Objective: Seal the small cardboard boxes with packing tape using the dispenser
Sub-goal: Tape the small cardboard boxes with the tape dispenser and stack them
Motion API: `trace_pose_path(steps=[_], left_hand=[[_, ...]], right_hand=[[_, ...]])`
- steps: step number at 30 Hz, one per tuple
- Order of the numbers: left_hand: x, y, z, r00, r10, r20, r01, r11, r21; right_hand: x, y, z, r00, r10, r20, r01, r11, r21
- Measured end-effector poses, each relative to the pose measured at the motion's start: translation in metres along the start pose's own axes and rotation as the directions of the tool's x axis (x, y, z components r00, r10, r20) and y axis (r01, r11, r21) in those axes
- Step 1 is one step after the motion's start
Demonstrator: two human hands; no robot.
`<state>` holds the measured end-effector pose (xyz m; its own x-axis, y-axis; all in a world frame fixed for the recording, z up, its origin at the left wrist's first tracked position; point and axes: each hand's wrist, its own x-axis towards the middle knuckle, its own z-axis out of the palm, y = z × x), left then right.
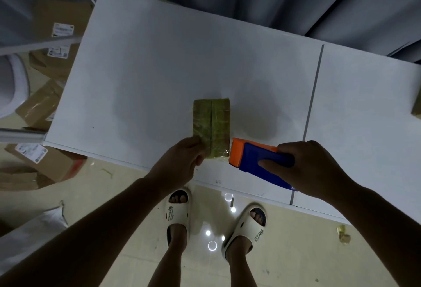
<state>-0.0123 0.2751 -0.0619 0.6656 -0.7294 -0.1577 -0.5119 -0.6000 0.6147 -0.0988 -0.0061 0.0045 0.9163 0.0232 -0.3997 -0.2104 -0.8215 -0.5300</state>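
The left hand (182, 157) is gripping the small box (211, 127) at lower centre; the right hand (305, 168) is clasping the dispenser (255, 157). Keeping the box pinned should help the tape tear cleanly.

White table (159, 70) lies open beyond and left of the small cardboard box (211, 127); tape dispenser (257, 159) blocks its right near corner.

Dim, bluish light; soft shadows on the white table (159, 70); wide-angle bending at edges.
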Motion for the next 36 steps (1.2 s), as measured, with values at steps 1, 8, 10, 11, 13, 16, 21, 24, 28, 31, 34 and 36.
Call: trace_pose_path(steps=[1,8,10,11,13,16,21,24,28,31,34,36], left_hand=[[0.000,-0.002,-0.001,1.000,-0.012,-0.002,0.012,1.000,-0.005],[0.007,-0.007,-0.009,0.988,-0.058,0.146,0.061,0.998,-0.022],[0.007,-0.009,-0.015,0.977,-0.065,0.204,0.067,0.998,-0.005],[0.008,-0.010,-0.017,0.978,-0.068,0.197,0.068,0.998,0.006],[0.010,-0.010,-0.019,0.988,-0.083,0.133,0.080,0.996,0.026],[0.019,-0.006,-0.022,0.991,-0.099,0.084,0.095,0.994,0.054],[0.033,0.009,-0.039,0.997,0.069,0.035,-0.074,0.979,0.190],[0.050,0.018,-0.031,0.980,0.021,0.200,-0.073,0.964,0.257],[0.076,0.001,-0.020,0.953,-0.068,0.295,-0.038,0.940,0.340],[0.080,-0.008,-0.015,0.967,-0.074,0.245,0.012,0.970,0.244],[0.079,-0.008,-0.009,0.970,-0.070,0.234,0.009,0.968,0.250],[0.079,-0.008,-0.008,0.972,-0.068,0.226,0.007,0.965,0.262]], right_hand=[[0.000,-0.001,0.001,1.000,0.001,0.003,-0.001,1.000,0.002],[-0.004,-0.006,0.003,0.999,0.009,-0.035,-0.011,0.999,-0.039],[-0.003,-0.007,0.003,0.999,0.012,-0.047,-0.014,0.999,-0.045],[-0.003,-0.007,0.003,0.999,0.013,-0.042,-0.015,0.999,-0.040],[-0.003,-0.008,0.004,0.999,0.020,-0.028,-0.020,1.000,-0.022],[-0.002,-0.006,0.006,0.998,0.022,-0.053,-0.024,0.999,-0.022],[-0.003,-0.001,0.011,0.996,0.021,-0.088,-0.022,1.000,-0.015],[-0.005,-0.001,0.013,0.996,0.032,-0.083,-0.033,0.999,0.000],[-0.004,-0.007,0.010,0.997,0.030,-0.078,-0.029,1.000,0.011],[-0.005,-0.005,-0.001,0.997,0.052,-0.065,-0.051,0.999,0.009],[-0.012,-0.002,-0.012,0.996,0.093,-0.011,-0.092,0.995,0.041],[-0.014,-0.005,-0.017,0.994,0.110,0.011,-0.110,0.994,0.004]])
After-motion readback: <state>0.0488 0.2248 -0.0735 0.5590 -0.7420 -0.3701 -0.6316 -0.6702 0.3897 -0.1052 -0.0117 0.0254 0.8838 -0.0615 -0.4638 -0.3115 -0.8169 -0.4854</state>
